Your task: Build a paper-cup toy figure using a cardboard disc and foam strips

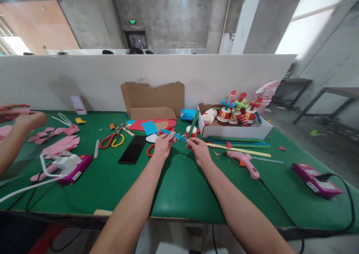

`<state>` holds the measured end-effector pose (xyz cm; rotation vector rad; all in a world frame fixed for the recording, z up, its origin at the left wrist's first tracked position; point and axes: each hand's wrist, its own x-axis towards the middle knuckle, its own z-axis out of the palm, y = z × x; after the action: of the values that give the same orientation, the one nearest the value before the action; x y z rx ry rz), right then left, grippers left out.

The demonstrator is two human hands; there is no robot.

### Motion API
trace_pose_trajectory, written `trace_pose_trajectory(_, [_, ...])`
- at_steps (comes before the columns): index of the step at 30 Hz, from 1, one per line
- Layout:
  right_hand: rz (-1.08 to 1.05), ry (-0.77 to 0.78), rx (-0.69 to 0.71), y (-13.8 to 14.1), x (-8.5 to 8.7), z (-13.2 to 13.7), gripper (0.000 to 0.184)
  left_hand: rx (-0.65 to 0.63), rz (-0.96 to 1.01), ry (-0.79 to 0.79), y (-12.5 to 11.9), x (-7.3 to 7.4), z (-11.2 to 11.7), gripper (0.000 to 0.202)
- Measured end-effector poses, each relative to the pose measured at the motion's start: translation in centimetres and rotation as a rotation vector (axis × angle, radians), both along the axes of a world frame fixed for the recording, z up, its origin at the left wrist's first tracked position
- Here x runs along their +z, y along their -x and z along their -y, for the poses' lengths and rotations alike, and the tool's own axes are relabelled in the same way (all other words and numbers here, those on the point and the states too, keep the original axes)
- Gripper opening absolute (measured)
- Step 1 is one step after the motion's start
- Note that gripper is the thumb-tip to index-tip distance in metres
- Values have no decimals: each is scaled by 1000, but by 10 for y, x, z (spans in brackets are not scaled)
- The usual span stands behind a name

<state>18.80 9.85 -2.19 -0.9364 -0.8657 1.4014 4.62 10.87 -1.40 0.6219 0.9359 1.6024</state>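
Both hands are up over the middle of the green table (179,194), and they meet on two paper strips. The left hand (162,145) pinches the blue strip (173,135) between thumb and fingertips, closed tight on its near-left end, so the strip runs rightward across the gap. The right hand (199,149) is pinched the same way on the foot of the green strip (193,124), which rises up and away to the far right. The two strips cross just between the hands. My read: to join them cleanly, keep the crossing square and the pinches close to the overlap so nothing slips. Further out, red-handled scissors (112,139) and a black phone (132,149) lie to the left, a pink glue gun (243,162) to the right, and a white box (234,129) of finished toys beyond it. At the far left, another person's hands handle pink paper.
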Motion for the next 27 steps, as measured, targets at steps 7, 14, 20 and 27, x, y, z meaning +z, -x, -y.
trace_pose_trajectory(7, [0,26,4,-3,0,1,33,91,85,-27,15,6,-3,27])
trace_pose_trajectory(14, [-129,84,-137,-15,5,-3,34,367,223,-51,41,26,1,12])
trace_pose_trajectory(20, [-162,75,-125,-13,12,-4,31,-161,-192,23,-6,30,13,30])
trace_pose_trajectory(27, [-53,49,-53,-9,8,-1,30,-248,-199,39,-46,6,14,34])
